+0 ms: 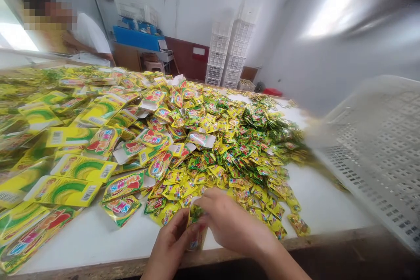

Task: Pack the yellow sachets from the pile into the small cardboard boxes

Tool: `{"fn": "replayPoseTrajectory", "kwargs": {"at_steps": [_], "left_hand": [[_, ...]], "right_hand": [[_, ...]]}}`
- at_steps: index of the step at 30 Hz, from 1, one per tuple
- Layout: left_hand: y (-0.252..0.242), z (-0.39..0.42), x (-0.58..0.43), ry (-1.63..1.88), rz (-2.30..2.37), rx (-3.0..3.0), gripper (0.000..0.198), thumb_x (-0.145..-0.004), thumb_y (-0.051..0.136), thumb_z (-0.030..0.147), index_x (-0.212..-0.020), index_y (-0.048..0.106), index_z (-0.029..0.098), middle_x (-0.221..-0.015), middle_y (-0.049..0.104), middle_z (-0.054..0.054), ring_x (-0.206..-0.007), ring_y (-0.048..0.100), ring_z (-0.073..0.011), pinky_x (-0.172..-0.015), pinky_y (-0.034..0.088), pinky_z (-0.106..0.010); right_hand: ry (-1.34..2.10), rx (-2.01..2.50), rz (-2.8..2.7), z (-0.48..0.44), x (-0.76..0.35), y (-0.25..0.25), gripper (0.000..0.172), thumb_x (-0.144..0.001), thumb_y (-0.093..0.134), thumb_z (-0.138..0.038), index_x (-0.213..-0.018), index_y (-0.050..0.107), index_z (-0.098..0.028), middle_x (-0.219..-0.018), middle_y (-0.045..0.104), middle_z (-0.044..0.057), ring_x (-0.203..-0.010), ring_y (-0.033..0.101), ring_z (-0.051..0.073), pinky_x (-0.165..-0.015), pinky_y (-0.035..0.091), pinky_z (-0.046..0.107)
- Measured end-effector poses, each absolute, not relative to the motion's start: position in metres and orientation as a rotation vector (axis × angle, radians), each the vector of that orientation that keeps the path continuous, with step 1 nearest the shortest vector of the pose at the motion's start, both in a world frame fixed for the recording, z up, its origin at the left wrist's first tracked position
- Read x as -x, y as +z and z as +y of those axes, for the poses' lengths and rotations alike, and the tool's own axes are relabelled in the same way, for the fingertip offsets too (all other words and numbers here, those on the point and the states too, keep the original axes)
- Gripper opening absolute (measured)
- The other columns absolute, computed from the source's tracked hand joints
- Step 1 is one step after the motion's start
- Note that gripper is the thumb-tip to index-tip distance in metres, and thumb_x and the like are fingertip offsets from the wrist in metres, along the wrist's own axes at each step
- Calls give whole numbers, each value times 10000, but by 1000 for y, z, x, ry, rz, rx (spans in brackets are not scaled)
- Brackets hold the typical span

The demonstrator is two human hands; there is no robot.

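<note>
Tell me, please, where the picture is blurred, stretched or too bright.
Head view, upper right: a bright strip is washed out by glare; head view, right: the white crate looks stretched, its edges smeared; head view, far left: the cartons blur; head view, lower middle: the left hand and right hand look clearer.

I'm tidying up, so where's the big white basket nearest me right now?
In the head view, the white basket is at the right edge, right of the heap of small packets.
</note>
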State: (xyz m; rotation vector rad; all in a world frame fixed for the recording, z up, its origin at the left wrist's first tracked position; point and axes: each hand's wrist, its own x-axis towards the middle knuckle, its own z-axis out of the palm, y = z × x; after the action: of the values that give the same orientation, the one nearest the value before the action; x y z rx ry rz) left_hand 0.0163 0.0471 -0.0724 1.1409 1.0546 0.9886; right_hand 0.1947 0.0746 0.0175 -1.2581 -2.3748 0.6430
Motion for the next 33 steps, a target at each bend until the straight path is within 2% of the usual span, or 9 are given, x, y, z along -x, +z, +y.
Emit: {"fn": "replayPoseTrajectory", "kwargs": {"at_steps": [3,11,15,17,19,22,27,30,33], "left_hand": [[-75,46,-13,979,1003,-1104,205,-849,653,359,-1000,691,225,-920,704,-15,-946,636,-221,-830,504,-279],[-74,45,-12,1014,1062,-1167,305,-815,686,365,-1099,684,253,-1113,717,-26,-1078,626,-256,-931,489,-308],[-83,47,-10,1012,1106,-1157,388,-759,725,414,-1109,701,249,-1160,717,-50,-1122,618,-300,-968,494,-376],[-85,48,-6,1002,1170,-1116,402,-771,700,456,-1109,713,239,-1171,715,-65,-1197,575,-318,-1032,450,-424],[-83,49,-2,1007,1237,-1023,411,-792,663,490,-1102,727,228,-1201,704,-76,-1281,510,-321,-1100,375,-456],[-69,51,2,903,1093,-851,364,-783,676,426,-1071,746,215,-1186,712,-89,-1234,555,-322,-1065,413,-459],[-46,56,-1,836,902,-698,343,-733,663,210,-1068,736,218,-1106,741,-71,-1053,667,-259,-932,518,-363],[-47,58,-5,953,1076,-781,342,-747,727,345,-1065,748,221,-1149,737,-78,-1147,632,-274,-1019,477,-388],[-55,57,-6,1028,1255,-929,372,-690,776,441,-995,780,228,-1113,756,-72,-1173,622,-296,-1044,468,-399]], "right_hand": [[662,1305,-2295,72,-196,12,235,-865,606,-123,-1081,616,-216,-956,641,33,-880,587,182,-753,431,259],[555,1128,-2387,74,-192,-1,33,-802,755,-276,-799,737,-248,-1102,601,49,-1110,481,252,-917,438,361],[720,1058,-2199,69,-193,-5,91,-847,711,-294,-932,742,-287,-1123,618,43,-1131,512,234,-976,430,376],[854,1128,-1872,68,-195,-17,148,-885,649,-268,-1014,722,-279,-1101,632,53,-1017,584,201,-885,486,342],[1134,1212,-1491,67,-195,-36,226,-835,683,-358,-1012,701,-218,-924,654,55,-737,625,164,-620,522,273],[1612,1180,-1121,63,-190,-63,367,-704,751,-457,-897,674,-154,-625,584,-11,-436,505,101,-381,392,199],[1467,1241,-1228,61,-179,-65,200,-698,741,-290,-862,733,-176,-574,549,-40,-419,429,64,-367,321,159],[1260,1170,-1306,66,-181,-53,210,-790,694,-364,-897,783,-207,-761,631,27,-523,514,89,-433,418,187],[1357,1127,-1272,70,-184,-49,282,-799,700,-453,-816,792,-187,-726,640,39,-507,539,100,-465,460,221]]}}
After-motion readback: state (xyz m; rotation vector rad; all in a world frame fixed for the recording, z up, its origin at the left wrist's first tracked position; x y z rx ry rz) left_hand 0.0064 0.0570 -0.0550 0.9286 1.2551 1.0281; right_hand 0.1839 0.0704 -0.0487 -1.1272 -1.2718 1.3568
